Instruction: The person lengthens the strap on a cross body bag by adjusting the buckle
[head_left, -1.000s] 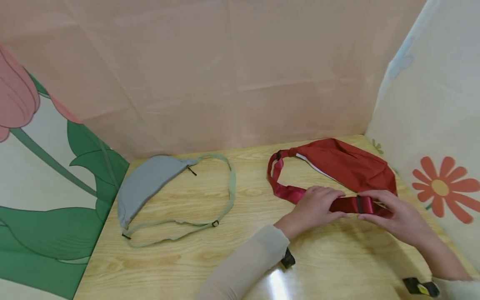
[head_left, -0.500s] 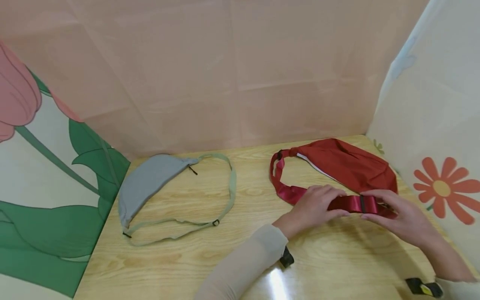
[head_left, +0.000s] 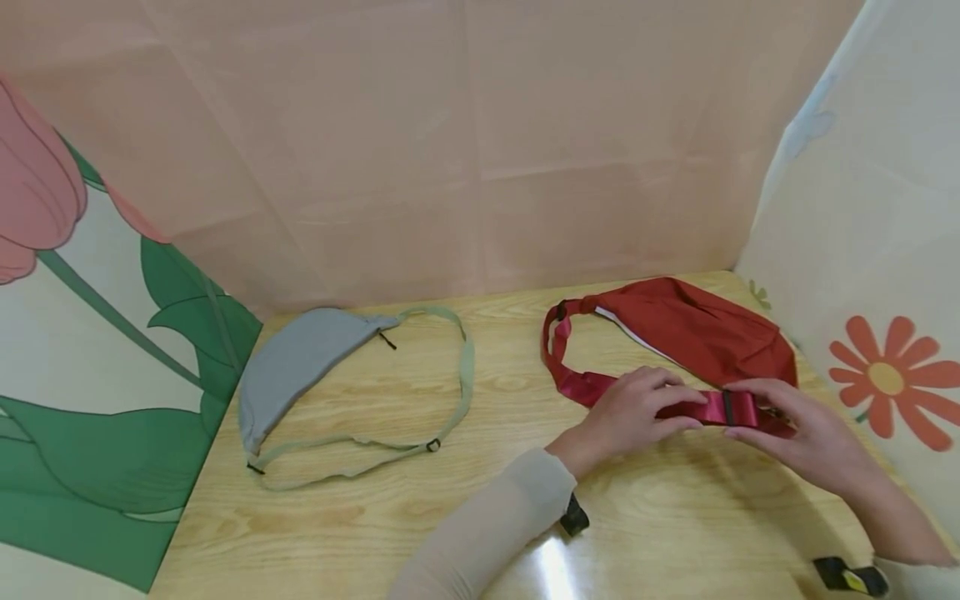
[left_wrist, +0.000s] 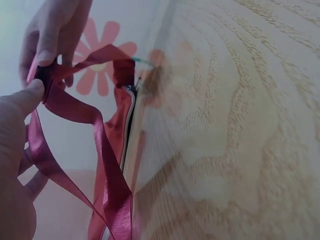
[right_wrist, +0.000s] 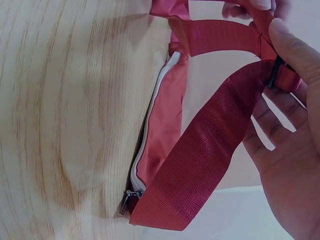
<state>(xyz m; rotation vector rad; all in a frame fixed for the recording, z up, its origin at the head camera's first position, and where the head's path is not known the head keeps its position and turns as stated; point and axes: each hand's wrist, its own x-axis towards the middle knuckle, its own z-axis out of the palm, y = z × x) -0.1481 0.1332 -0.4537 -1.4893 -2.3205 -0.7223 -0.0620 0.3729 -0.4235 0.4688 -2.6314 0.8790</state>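
Note:
A red waist bag (head_left: 690,325) lies at the back right of the table, its white-edged zipper along the near side. Its wine-red strap (right_wrist: 200,145) is lifted in front of the bag between both hands. My left hand (head_left: 630,408) pinches the strap between thumb and fingers, left of a black slider buckle (head_left: 727,408). At the buckle's right side my right hand (head_left: 806,425) pinches the strap, thumb below and fingers above. In the left wrist view, the left thumb lies at the buckle (left_wrist: 44,82). The right wrist view shows the strap hanging in a loop over the zipper pull (right_wrist: 129,197).
A grey waist bag (head_left: 303,367) with a pale green strap (head_left: 465,375) lies spread on the left of the wooden table (head_left: 300,533). A pinkish backdrop (head_left: 480,167) stands behind, with flower-printed panels (head_left: 885,375) at the sides.
The fingers of my left hand have slid slightly right along the strap, closer to the buckle. The buckle and right hand have shifted a little right. Both bags lie where they were.

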